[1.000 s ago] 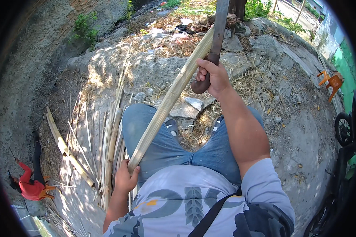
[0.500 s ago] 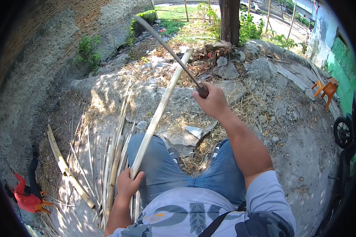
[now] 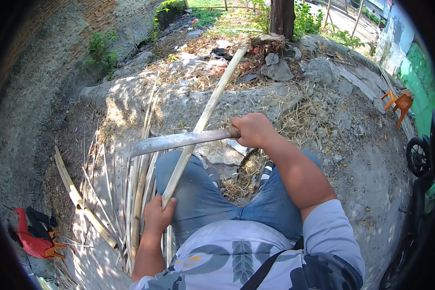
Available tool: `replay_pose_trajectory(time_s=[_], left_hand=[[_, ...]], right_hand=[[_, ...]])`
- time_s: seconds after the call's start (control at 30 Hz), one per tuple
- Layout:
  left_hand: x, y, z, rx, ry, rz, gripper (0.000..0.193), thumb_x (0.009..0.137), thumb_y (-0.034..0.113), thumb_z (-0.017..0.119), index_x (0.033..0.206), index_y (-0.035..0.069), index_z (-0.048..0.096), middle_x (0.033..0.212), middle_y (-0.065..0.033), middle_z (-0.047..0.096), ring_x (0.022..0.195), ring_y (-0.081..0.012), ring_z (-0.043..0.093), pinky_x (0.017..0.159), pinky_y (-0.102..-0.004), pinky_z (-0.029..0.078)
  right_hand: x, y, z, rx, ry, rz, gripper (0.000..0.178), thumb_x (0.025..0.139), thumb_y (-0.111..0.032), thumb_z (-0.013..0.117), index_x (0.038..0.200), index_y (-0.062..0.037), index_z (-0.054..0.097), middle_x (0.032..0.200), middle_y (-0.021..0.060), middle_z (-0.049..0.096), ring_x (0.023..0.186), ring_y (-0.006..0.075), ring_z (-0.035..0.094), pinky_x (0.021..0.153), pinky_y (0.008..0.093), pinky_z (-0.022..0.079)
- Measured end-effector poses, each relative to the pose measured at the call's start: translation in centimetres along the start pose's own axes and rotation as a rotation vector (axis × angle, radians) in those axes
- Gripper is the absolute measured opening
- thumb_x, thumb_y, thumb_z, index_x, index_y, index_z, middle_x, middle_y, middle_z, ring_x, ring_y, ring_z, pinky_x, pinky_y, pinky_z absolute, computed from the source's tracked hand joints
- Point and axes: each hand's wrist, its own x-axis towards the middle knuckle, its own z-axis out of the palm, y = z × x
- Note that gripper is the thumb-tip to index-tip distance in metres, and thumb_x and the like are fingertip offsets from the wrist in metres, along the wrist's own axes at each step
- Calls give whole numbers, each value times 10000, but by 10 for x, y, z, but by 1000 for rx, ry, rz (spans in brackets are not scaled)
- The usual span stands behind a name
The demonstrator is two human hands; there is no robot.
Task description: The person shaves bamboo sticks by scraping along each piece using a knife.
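Observation:
My left hand [image 3: 157, 215] is closed round the lower end of a long pale bamboo strip [image 3: 214, 99], which slants up and away over my left thigh. In my right hand [image 3: 254, 130] I grip the dark handle of a machete [image 3: 171, 141]. Its long grey blade points left and lies across the strip, a little above my left knee. Whether the edge touches the strip or only passes over it, I cannot tell. Close by my left leg lies a bundle of thin split bamboo strips [image 3: 142, 186].
A thicker bamboo pole [image 3: 84, 203] lies farther left. At the far left a person in red [image 3: 33, 236] sits on an orange chair. Ahead are a low concrete ledge [image 3: 179, 104], rubble and a tree trunk [image 3: 282, 19]. An orange chair [image 3: 397, 104] and a motorcycle wheel [image 3: 419, 157] are at right.
The machete has swung down from pointing up and away to lying nearly level across the strip. The strip's far end has shifted slightly right and away; my left hand keeps its hold.

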Motion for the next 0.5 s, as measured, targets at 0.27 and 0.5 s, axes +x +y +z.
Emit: replay_pose_trajectory(time_s=[0.27,0.5], left_hand=[[1,2,-8,52,-52,4,520,911,493,697,814,-11,612,745,-251,643,716,-469,631,650,-517,474],[-3,-6,-4,3,-46,-13,498,909,466,711,817,-14,619,741,-247,644,707,-462,628,641,-511,475]], right_hand=[[-7,-19,12,2,2,-37,172,760,-256,727,860,-152,635,756,89,701,761,325,716,691,474,546],[3,7,7,89,11,156,151,808,-213,712,932,-141,665,844,114,724,852,338,720,766,485,559]])
